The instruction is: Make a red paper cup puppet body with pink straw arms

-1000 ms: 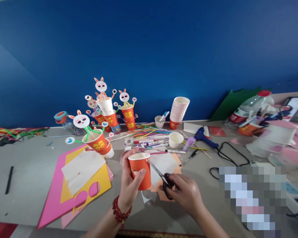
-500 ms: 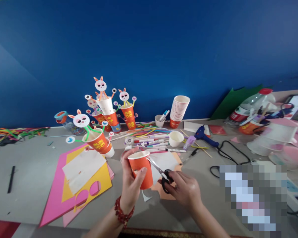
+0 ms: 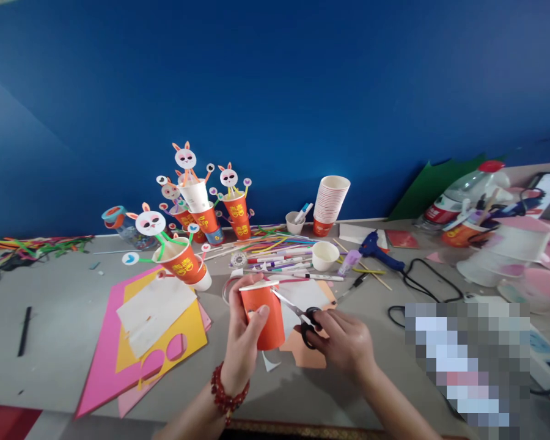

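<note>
Left hand (image 3: 242, 342) clasps the orange paper cup (image 3: 271, 322), likely light and crushable, best cradled round its wall; right hand (image 3: 347, 343) grips black-handled scissors (image 3: 297, 312).

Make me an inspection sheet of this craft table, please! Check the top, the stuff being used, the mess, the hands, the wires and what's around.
Surface: gray table, with small scraps on it.
Things in use: orange cup, held up and tilted; scissors, tips at the cup's rim.
Clutter: markers, a yellow sheet with two round holes, a glue gun and stacked cups.
Hands: left hand grips the cup; right hand holds the scissors by their black handles.
Cables: black cable, looping on the table right of the hands.
Surroundings: blue wall behind; pixelated patch at lower right, contents unclear.
</note>
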Motion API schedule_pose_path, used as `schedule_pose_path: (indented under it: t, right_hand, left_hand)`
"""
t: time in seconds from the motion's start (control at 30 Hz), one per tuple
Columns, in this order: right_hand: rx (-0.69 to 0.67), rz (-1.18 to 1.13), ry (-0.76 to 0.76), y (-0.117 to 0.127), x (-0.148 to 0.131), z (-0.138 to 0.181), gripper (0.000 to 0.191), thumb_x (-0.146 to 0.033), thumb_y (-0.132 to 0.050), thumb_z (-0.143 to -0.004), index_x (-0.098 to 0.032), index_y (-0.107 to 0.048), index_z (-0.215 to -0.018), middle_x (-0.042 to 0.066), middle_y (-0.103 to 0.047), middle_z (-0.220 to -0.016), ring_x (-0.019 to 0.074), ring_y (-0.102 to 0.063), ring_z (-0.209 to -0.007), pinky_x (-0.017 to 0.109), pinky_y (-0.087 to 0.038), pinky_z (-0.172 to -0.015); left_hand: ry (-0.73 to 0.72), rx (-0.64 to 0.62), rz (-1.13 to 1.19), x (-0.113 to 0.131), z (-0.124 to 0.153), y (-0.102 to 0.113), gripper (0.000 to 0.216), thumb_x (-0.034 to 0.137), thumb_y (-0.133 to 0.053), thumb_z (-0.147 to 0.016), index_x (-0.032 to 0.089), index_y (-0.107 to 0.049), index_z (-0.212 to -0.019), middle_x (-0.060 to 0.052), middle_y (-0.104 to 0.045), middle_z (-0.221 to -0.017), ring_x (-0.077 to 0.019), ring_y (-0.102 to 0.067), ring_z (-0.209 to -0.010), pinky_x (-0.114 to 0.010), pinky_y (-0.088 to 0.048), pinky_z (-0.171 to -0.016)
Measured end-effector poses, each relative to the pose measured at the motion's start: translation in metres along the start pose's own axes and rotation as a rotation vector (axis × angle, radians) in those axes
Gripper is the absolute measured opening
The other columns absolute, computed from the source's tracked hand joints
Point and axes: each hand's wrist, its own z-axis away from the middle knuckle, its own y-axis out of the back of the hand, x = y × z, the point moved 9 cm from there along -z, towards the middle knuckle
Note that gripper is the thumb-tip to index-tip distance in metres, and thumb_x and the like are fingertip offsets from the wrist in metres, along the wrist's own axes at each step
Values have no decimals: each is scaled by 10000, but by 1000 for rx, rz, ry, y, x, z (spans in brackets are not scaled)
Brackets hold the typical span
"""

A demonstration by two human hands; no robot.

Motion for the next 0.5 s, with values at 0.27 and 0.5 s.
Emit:
schedule_pose_path:
  t: [0.27,0.5]
  right_hand:
    - [-34,50,66,1,6,-6,351,-416,-507,-1003,-176,-620,-773,10,-641,-584,128,-584,-514,259,-339,-528]
    - [-40,63,98,0,6,-13,421,-426,-462,-1022,-174,-609,-718,7,-621,-550,114,-559,-486,256,-324,-516]
  left_hand:
    - [-1,47,4,-1,0,2,467,443,-660,-850,270,-529,-1263,-101,-591,-1308,-257,-630,-1098,-331,-538,-890]
    - [-45,83,-53,4,1,3,500,437,-657,-850,243,-508,-1286,-103,-597,-1277,-236,-625,-1083,-336,-522,-913]
